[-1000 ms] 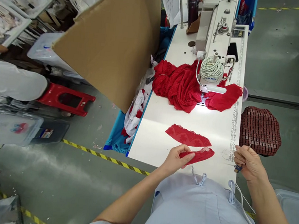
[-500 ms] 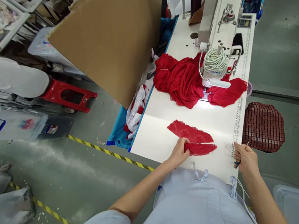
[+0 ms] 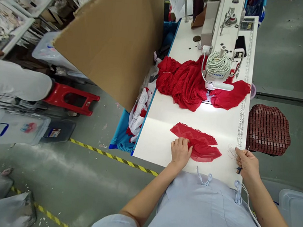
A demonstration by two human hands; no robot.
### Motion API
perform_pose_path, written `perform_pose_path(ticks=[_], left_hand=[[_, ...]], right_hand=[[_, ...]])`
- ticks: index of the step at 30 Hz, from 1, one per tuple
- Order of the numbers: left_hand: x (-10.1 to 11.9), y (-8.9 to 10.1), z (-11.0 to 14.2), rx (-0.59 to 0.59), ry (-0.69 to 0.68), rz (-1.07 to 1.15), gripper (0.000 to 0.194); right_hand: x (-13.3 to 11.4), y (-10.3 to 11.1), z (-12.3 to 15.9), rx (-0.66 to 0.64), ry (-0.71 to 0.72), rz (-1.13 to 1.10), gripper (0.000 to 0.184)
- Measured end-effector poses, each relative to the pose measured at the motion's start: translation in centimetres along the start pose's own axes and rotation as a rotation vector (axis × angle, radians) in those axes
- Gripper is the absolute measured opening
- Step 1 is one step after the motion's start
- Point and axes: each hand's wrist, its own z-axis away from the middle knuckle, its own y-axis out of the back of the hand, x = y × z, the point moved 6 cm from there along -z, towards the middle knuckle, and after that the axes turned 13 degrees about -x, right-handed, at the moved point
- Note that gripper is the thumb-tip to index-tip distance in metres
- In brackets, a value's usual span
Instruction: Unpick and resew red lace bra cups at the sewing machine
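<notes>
Two small red fabric pieces lie on the white sewing table (image 3: pixel 160 129) in front of me. The upper lace piece (image 3: pixel 193 133) has a scalloped edge, and the lower sheer piece (image 3: pixel 205 153) touches it. My left hand (image 3: pixel 180 153) is at their left end, fingers curled down and closed on the lower piece; its fingertips are partly hidden. At the table's right edge my right hand (image 3: pixel 248 164) is closed around small thread snips (image 3: pixel 239 170), with a dark end below and a thin metal tip above. A loose thread (image 3: pixel 231 151) lies beside it.
A sewing machine (image 3: pixel 217 75) stands at the back, with bunched red lace fabric (image 3: pixel 184 82) around its needle area. Left of the table are a large cardboard sheet (image 3: pixel 116 40) and a blue bin (image 3: pixel 123 134) of cloth. A woven-topped stool (image 3: pixel 268 129) stands right.
My left hand has turned over the left end of the pieces, its knuckles now upward. The lower piece has spread flatter and closed the gap to the upper one. My right hand has barely moved.
</notes>
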Motion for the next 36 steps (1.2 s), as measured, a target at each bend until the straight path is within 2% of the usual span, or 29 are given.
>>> perform_pose_path(ticks=[3,8,15,18,22,25,29,33,36], left_hand=[[0.0,0.4,-0.1,0.005,-0.031,0.065,0.006],[-0.6,1.8,0.5,0.042,-0.074,0.218,0.015],[-2.4,3.2,2.6,0.099,-0.005,0.490,0.021],[-2.9,2.9,2.7,0.081,0.062,0.608,0.020],[-2.9,1.3,2.0,-0.008,0.117,0.702,0.019],[-2.9,0.8,1.9,-0.046,0.131,0.687,0.008],[-3.3,1.1,3.0,-0.098,0.174,0.619,0.009],[-2.4,0.9,3.5,-0.214,0.173,0.576,0.028],[-1.3,0.7,2.7,-0.163,0.183,0.627,0.016]], right_hand=[[0.0,0.2,-0.1,0.001,-0.006,-0.016,0.059],[-0.2,0.6,-0.2,-0.003,0.007,-0.056,0.059],[-0.3,0.7,-0.4,-0.002,0.049,-0.059,0.056],[-0.1,0.5,-0.5,0.018,0.064,-0.014,0.051],[-0.2,0.6,0.0,0.080,0.110,0.106,0.046],[-1.0,0.6,1.2,0.108,0.184,0.238,0.042],[-1.8,-0.7,2.4,-0.017,0.239,0.339,0.040],[-1.3,-2.8,2.5,-0.211,0.231,0.352,0.053],[-0.5,-4.0,2.0,-0.310,0.210,0.377,0.057]])
